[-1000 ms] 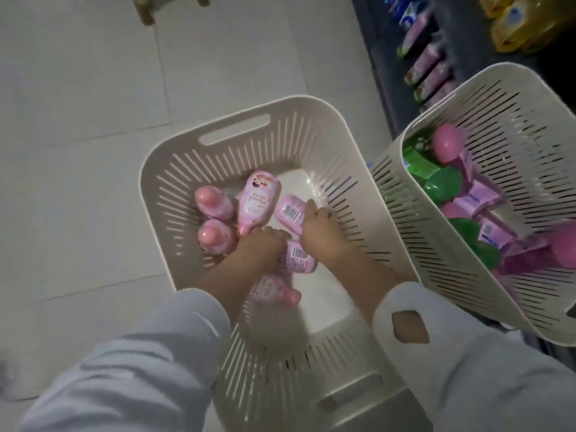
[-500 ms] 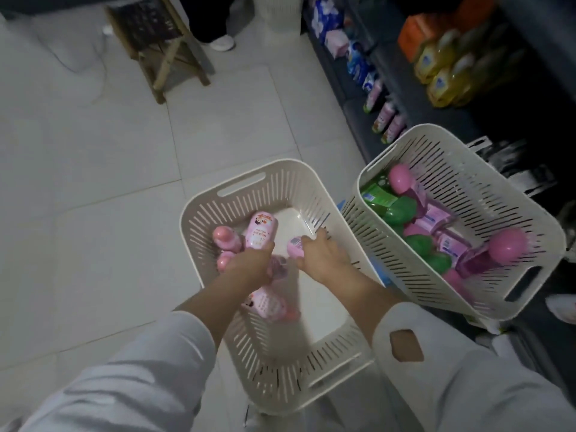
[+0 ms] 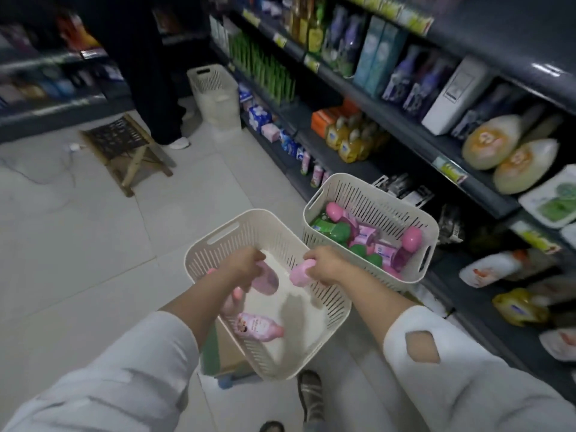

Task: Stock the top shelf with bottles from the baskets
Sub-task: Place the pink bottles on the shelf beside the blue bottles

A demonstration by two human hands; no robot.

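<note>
Bottles (image 3: 364, 236), where are they?

Your left hand (image 3: 243, 266) has its fingers curled round a pink bottle (image 3: 265, 277), maybe more; it is blurry. Your right hand (image 3: 327, 265) grips another pink one (image 3: 300, 274). Both are over the near basket (image 3: 249, 226). One loose bottle (image 3: 260, 327) lies in its bottom. The far basket (image 3: 389, 207), just beside it, holds pink and green ones.

Why one in each hand?

I think so you carry more in one trip.

Is there room?

Lift straight up, past the rim. The shelves (image 3: 389, 123) are close on your right, so mind their edges. Your left is open floor; the stool (image 3: 124, 148) is well apart.
</note>
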